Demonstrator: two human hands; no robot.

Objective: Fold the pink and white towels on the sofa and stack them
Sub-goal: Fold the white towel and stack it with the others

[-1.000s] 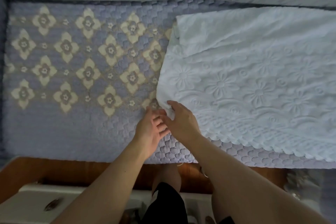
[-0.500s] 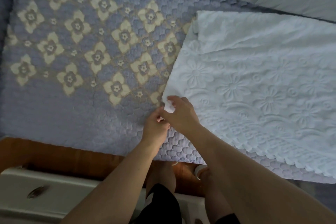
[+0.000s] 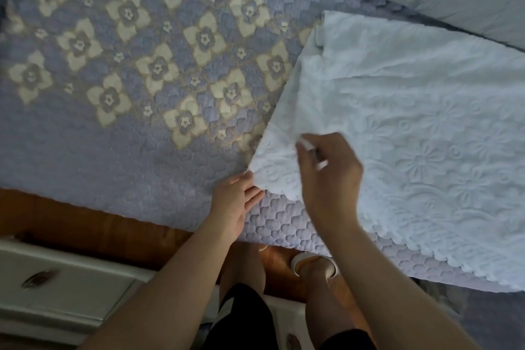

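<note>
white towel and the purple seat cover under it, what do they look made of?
White towel: soft matte fabric, likely cotton or microfibre terry; embossed flowers, a scalloped edge, and limp draping where the right hand pinches its corner up. Seat cover: quilted padded textile, probably polyester with a slight sheen; stitched puffy scale shapes and cream flower patches. Exact fibres can't be told.

Dim, bluish cast — slight blur, perhaps motion
</note>
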